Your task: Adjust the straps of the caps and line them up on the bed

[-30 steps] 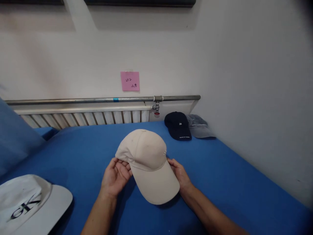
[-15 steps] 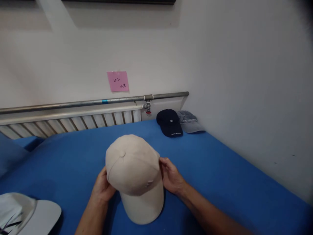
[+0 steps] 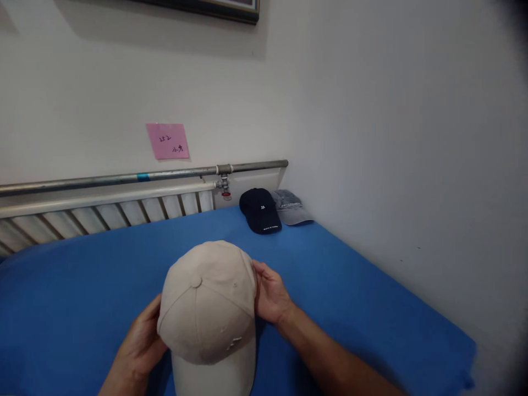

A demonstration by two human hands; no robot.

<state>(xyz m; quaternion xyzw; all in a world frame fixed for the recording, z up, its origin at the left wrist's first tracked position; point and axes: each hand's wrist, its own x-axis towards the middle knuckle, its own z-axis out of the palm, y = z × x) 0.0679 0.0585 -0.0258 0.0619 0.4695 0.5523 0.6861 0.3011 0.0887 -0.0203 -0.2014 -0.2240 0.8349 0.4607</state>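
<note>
Domed, seamed beige cloth cap (image 3: 208, 319) w/ edges pinched in L fingers (image 3: 150, 312) & R fingers (image 3: 266, 273)

Two hands hold a beige cap (image 3: 210, 308) from either side over a blue tabletop (image 3: 313, 286), the left hand (image 3: 142, 341) at one side of the crown and the right hand (image 3: 271, 296) at the other. The brim points toward the wearer, its front edge cut off by the picture's bottom. Farther back, a dark cap (image 3: 259, 210) with small white lettering rests against a grey cap (image 3: 292, 209) near the wall corner. Behind stand a white radiator (image 3: 136, 212) and a metal pipe (image 3: 94, 180), below a pink note (image 3: 168, 141).
</note>
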